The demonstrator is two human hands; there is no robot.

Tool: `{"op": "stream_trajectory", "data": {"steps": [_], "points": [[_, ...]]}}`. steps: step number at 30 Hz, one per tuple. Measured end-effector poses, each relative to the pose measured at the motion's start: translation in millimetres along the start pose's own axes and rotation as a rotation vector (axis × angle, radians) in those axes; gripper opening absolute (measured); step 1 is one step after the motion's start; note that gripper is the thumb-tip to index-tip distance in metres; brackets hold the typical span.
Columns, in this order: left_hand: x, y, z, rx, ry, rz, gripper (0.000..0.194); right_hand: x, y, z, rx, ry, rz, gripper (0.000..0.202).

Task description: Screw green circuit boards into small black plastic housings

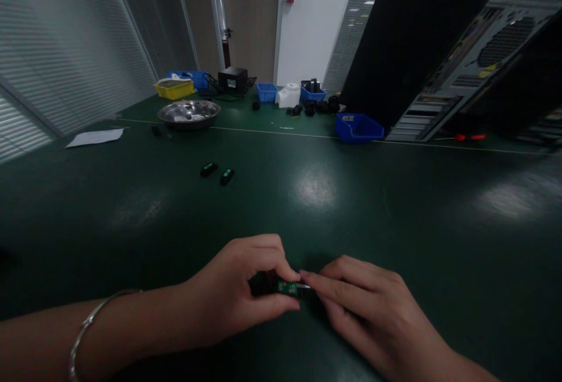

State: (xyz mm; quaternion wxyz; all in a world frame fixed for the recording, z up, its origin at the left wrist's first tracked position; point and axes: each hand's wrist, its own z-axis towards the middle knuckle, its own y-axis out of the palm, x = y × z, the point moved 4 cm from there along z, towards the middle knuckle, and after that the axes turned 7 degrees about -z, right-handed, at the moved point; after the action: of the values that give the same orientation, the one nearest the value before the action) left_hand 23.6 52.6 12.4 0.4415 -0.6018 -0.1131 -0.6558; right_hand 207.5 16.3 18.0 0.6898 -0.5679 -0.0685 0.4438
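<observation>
My left hand [252,285] pinches a small black part with a green circuit board [287,287] on its face, between thumb and index finger above the table. At the right end of that part, a thin silvery piece [304,286] shows. My right hand [369,300] is closed there, its index fingertip touching or very near this end. Whatever lies between its fingers is too small and hidden to name. Farther off on the table lie two similar black parts with green tops, one on the left [209,169] and one on the right [227,176].
A metal bowl [188,113] with small pieces stands at the back left, beside a white paper [95,137]. Along the back are a yellow bin [174,90], blue bins and black parts. A blue bin [359,128] sits by a large computer case [408,48] at right.
</observation>
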Motion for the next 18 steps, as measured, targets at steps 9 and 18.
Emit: {"op": "stream_trajectory", "data": {"steps": [9,18], "points": [[0.0,-2.3,1.3,0.014,-0.010,-0.028,0.013,1.4,1.6,1.1,-0.016,0.040,0.092,0.038],[-4.7,-14.3,0.8,-0.017,0.086,0.263,0.011,6.1,-3.5,0.3,0.063,0.177,0.241,0.033]]}}
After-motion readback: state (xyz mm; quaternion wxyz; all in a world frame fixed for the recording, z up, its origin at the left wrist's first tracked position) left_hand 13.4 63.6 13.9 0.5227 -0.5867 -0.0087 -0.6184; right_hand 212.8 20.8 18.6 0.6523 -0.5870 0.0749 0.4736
